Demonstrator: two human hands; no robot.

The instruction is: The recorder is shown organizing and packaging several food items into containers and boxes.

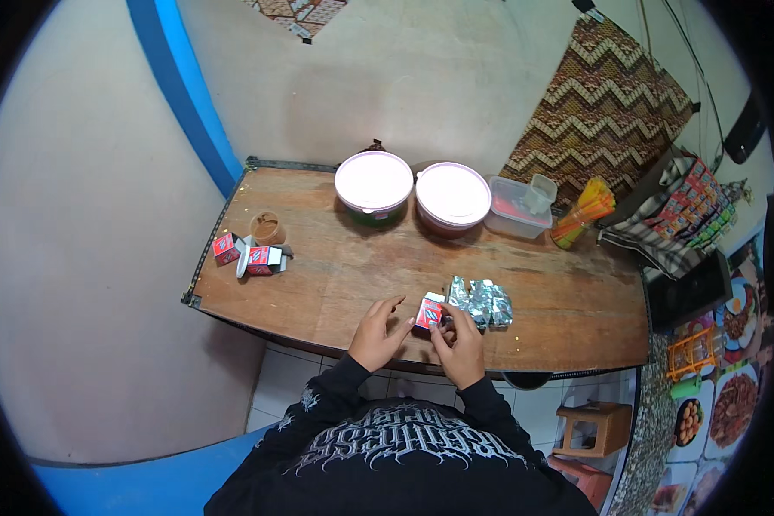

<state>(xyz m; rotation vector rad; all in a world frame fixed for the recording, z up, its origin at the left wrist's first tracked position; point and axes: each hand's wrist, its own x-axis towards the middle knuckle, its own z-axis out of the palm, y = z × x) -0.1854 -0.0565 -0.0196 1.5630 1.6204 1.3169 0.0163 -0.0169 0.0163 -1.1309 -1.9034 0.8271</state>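
Observation:
In my right hand (459,345) is a small red and blue cardboard box (429,313) with a white flap standing up at its top. My left hand (380,335) is at the box's left side, fingers apart; its thumb tip is close to the box, and whether it touches cannot be told. Crumpled silver foil pieces (482,302) lie just right of the box. At the table's left end are a similar red box (226,248), another with its white flap out (262,260), and a clear plastic cup of brown powder (267,228).
Two lidded tubs (374,184) (453,197) stand near the wall on the wooden table (361,277). Right of them are a clear plastic container (516,209) and a cup of yellow and orange sticks (580,216). A plastic stool (593,429) stands below the table's right end.

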